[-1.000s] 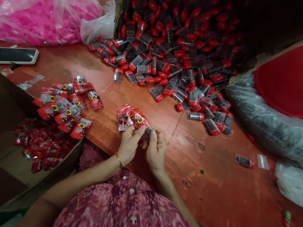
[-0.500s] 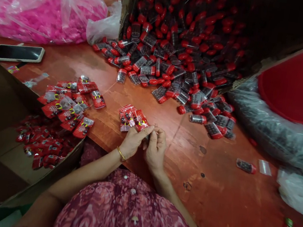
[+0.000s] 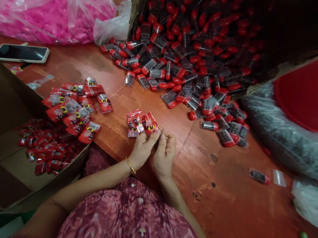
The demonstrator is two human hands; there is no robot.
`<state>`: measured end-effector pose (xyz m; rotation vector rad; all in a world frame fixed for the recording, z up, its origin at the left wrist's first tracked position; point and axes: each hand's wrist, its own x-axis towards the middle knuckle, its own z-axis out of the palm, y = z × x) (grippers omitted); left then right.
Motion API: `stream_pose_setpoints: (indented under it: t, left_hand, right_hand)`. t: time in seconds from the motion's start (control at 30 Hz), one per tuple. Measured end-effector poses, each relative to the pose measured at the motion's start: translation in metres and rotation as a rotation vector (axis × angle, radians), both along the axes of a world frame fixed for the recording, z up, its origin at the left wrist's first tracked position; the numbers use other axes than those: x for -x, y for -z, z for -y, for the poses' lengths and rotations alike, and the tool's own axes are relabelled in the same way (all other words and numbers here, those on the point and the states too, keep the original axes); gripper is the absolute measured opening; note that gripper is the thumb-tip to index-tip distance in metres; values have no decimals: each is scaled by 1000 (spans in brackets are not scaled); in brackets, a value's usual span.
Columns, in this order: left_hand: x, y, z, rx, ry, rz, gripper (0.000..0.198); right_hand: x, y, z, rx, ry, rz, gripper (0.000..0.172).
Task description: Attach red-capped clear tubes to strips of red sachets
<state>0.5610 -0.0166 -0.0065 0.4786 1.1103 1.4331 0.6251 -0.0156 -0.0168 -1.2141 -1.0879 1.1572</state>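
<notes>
Both my hands meet above the table's near edge. My left hand (image 3: 142, 149), with a gold bangle at its wrist, is closed, thumb and fingers pinched. My right hand (image 3: 165, 154) is closed in a pinch too, its fingertips against the left ones. Something small and dark shows between them, mostly hidden. Just beyond my left fingers is a printed red packet (image 3: 150, 122), its lower end hidden by the hand; whether I grip it I cannot tell. Beside it lies a fanned stack of red packets (image 3: 135, 123). More filled red packets (image 3: 81, 112) are piled at the left.
An open cardboard box (image 3: 6, 145) below left holds red packets. Clear containers with red caps (image 3: 178, 78) spill from a large box ahead. A phone (image 3: 22, 53) and a bag of pink pieces (image 3: 53, 11) lie left; a red basin (image 3: 317, 93) rests on a bag right.
My left thumb has drawn back and bent, and the packet beyond it has tilted more upright. My right hand stays almost in place. The whole view has shifted slightly.
</notes>
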Motion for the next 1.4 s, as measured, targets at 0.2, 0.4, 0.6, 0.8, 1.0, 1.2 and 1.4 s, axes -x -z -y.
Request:
stream_pose_setpoints:
  t: [0.2,0.4,0.6,0.8,1.0,1.2,1.4]
  left_hand:
    - [8,7,2,-2,12,-9,46]
    - [9,3,0,36,20,3,44]
    - [13,3,-2,30,44,157,46]
    - [18,-3,-1,81,-94,250,40]
    - [99,-18,-33,55,-483,248,31]
    - [144,-6,-59,146,-661,-28,46]
    - [183,-5,-25,391,-827,-590,56]
  right_hand:
    - [0,1,-4,59,-157,16,21]
    - [-16,-1,-13,102,-246,54,25]
    - [-26,4,-17,86,-390,-31,27]
    - [-15,3,-22,38,-309,93,27]
    - [-21,10,-19,6,-327,208,30]
    - [-23,16,-14,-16,-374,248,27]
    - [-26,22,-17,-37,-430,290,26]
